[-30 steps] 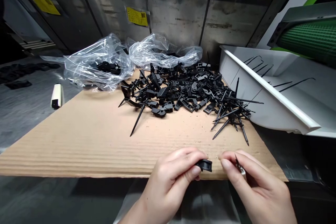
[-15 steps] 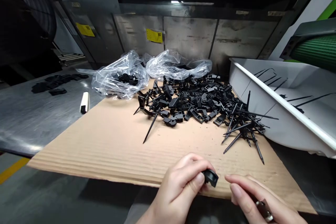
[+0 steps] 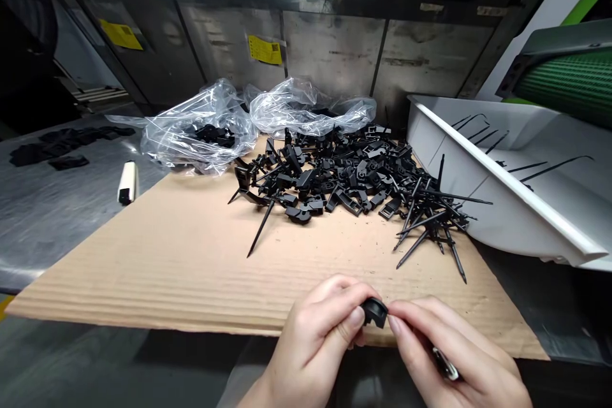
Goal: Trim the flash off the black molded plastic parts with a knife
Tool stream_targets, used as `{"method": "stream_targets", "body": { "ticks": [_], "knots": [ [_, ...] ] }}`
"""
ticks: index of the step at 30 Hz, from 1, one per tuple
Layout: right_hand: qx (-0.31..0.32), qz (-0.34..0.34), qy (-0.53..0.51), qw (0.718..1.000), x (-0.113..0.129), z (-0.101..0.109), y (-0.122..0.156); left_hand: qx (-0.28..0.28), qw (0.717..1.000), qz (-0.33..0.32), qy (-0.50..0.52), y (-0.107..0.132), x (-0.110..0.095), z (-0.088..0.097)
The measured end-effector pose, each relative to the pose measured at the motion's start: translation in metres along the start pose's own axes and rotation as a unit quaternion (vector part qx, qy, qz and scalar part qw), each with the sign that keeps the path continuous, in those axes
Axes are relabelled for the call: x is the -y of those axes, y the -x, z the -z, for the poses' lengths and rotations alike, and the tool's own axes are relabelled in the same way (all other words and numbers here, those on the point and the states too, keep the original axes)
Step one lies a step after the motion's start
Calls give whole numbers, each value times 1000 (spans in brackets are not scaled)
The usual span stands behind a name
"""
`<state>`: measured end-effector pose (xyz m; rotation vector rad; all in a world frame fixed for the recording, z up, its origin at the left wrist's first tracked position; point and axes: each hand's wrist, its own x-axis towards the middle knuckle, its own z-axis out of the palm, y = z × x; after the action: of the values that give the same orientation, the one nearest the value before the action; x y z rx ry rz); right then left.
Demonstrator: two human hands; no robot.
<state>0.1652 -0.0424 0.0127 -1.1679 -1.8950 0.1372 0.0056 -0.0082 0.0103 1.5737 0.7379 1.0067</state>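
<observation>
A black plastic clip (image 3: 375,312) sits pinched between the thumb and fingers of the left hand (image 3: 315,338), just above the near edge of the cardboard sheet (image 3: 143,274). The right hand (image 3: 452,350) is curled closed, its index fingertip (image 3: 394,325) at or just beside the clip; whether they touch is hard to tell. A small metal piece (image 3: 445,364) shows among its fingers, mostly hidden, so its shape cannot be made out. Open cardboard lies between the hands and a heap of black plastic parts (image 3: 335,169), with long black spikes (image 3: 430,223) at its right end. A white tray (image 3: 502,204) stands beyond the sheet's right side, and clear plastic bags (image 3: 201,131) lie behind the heap. The bottom of the view cuts off both forearms.
</observation>
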Motion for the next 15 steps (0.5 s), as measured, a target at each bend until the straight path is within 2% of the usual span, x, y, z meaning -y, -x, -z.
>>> {"method": "stream_targets", "body": {
  "ticks": [6,12,15],
  "knots": [
    [6,-21,-14,1000,-3,2,-5,22,1000,13,-4,0,-4,1],
    [-68,-149,-35,986,3,0,-4,21,999,41,25,-3,-3,3],
    [-69,-196,-56,976,3,0,-2,27,999,23,10,-3,0,4]
  ]
}}
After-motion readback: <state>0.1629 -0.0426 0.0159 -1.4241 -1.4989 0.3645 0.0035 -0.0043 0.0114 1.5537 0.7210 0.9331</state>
